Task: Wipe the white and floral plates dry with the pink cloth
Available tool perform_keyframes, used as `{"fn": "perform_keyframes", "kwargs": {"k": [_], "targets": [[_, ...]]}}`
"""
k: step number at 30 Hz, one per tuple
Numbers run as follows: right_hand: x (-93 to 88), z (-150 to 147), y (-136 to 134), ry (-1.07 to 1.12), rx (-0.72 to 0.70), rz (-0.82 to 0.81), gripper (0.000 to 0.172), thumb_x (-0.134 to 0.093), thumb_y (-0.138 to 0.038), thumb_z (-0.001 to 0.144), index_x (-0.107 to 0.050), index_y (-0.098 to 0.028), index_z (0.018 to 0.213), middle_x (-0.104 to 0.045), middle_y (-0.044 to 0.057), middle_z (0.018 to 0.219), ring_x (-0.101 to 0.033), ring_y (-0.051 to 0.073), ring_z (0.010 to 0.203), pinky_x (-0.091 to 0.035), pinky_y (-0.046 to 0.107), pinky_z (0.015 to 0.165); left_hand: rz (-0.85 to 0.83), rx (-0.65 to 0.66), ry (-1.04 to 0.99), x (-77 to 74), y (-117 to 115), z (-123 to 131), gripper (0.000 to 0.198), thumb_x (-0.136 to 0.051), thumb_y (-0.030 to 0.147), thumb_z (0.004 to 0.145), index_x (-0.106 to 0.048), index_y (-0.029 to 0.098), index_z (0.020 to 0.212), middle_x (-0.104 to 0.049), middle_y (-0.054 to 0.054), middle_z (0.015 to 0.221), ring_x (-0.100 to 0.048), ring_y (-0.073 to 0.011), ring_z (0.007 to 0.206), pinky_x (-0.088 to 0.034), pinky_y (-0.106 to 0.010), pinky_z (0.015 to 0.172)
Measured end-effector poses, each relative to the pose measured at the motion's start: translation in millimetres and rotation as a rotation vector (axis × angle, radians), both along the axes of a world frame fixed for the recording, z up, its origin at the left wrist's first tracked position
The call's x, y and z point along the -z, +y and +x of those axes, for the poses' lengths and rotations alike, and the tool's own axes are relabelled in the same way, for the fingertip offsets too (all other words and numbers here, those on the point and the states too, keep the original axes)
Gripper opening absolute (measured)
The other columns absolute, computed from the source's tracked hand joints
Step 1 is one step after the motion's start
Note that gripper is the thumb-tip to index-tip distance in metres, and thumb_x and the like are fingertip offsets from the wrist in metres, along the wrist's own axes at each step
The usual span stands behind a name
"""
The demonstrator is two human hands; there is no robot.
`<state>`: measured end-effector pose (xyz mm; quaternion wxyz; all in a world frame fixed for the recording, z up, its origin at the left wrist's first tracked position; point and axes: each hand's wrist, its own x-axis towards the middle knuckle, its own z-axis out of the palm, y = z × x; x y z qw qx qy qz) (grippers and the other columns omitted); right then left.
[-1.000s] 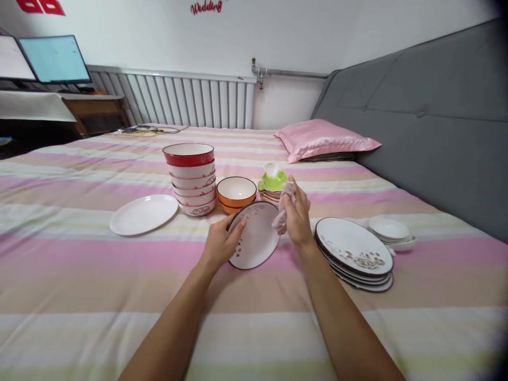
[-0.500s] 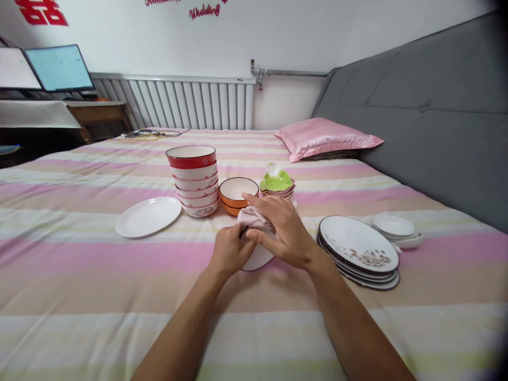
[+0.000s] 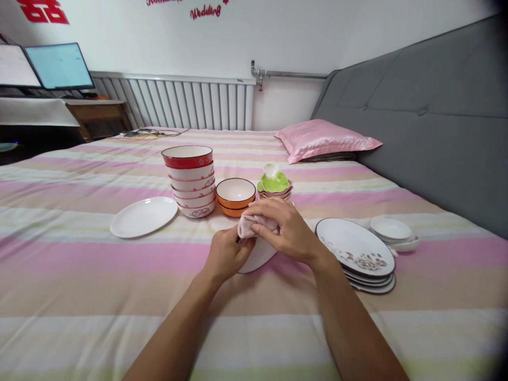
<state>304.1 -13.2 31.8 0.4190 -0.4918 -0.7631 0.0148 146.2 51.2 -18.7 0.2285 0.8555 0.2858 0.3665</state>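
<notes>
Plate (image 3: 260, 254) — gripped left (image 3: 226, 254), cloth-pressed right (image 3: 288, 233).

Tilted white plate (image 3: 260, 257), mostly covered, just above striped bedspread (image 3: 119, 275), pale pink cloth (image 3: 248, 225) bunched on its upper edge

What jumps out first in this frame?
At mid-bed the left hand grips a white plate while the right hand presses a pink cloth onto it. Behind them a stack of red-and-white bowls stands beside an orange bowl. A stack of patterned plates lies to the right on the striped bedcover.
</notes>
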Motion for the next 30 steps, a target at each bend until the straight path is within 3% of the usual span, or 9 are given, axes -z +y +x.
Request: {"fn": "perform_keyframes", "kwargs": {"k": [6, 11, 15, 24, 30], "targets": [[3.8, 27, 0, 0.191, -0.059, -0.130, 0.026, -0.055, -0.023, 0.085, -0.064, -0.023, 0.109, -0.067, 0.003, 0.112, -0.059, 0.019, 0.107, -0.044, 0.034, 0.093, -0.008, 0.009, 0.039, -4.4, -3, 0, 0.019, -0.047, 0.027, 0.084, -0.061, 0.017, 0.090, -0.054, 0.003, 0.052, -0.054, -0.0113, 0.049, -0.041, -0.021, 0.051], [19.0, 49, 6, 0.332, -0.069, -0.260, 0.033, -0.055, -0.033, 0.086, -0.060, -0.027, 0.118, -0.060, 0.003, 0.126, -0.051, 0.021, 0.121, -0.039, 0.039, 0.103, -0.008, 0.009, 0.007, -2.1, 2, -2, 0.032, -0.050, 0.028, 0.084, -0.061, 0.018, 0.112, -0.065, 0.001, 0.066, -0.060, -0.0120, 0.058, -0.045, -0.021, 0.057], [21.8, 47, 8, 0.336, -0.038, -0.258, 0.035, -0.058, -0.030, 0.084, -0.060, -0.027, 0.119, -0.060, 0.003, 0.126, -0.052, 0.022, 0.120, -0.038, 0.040, 0.104, -0.018, 0.019, 0.006, -0.8, 5, -4, 0.034, -0.050, 0.028, 0.084, -0.062, 0.019, 0.114, -0.069, 0.000, 0.074, -0.061, -0.0120, 0.061, -0.046, -0.020, 0.058], [2.7, 14, 1, 0.148, -0.118, -0.108, 0.031, -0.053, -0.016, 0.086, -0.064, -0.025, 0.113, -0.066, 0.004, 0.110, -0.058, 0.019, 0.105, -0.043, 0.037, 0.095, -0.077, 0.073, 0.013, -2.5, 4, -7, 0.030, -0.049, 0.023, 0.083, -0.063, 0.021, 0.110, -0.064, 0.003, 0.063, -0.059, -0.0118, 0.058, -0.048, -0.021, 0.060], [0.8, 7, -1, 0.084, -0.098, -0.054, 0.034, -0.054, -0.013, 0.084, -0.063, -0.028, 0.113, -0.066, 0.003, 0.110, -0.058, 0.018, 0.105, -0.042, 0.037, 0.096, -0.087, 0.096, 0.000, -7.9, 2, -9, 0.032, -0.053, 0.027, 0.080, -0.063, 0.019, 0.109, -0.065, 0.000, 0.072, -0.058, -0.0137, 0.065, -0.046, -0.023, 0.063]]}}
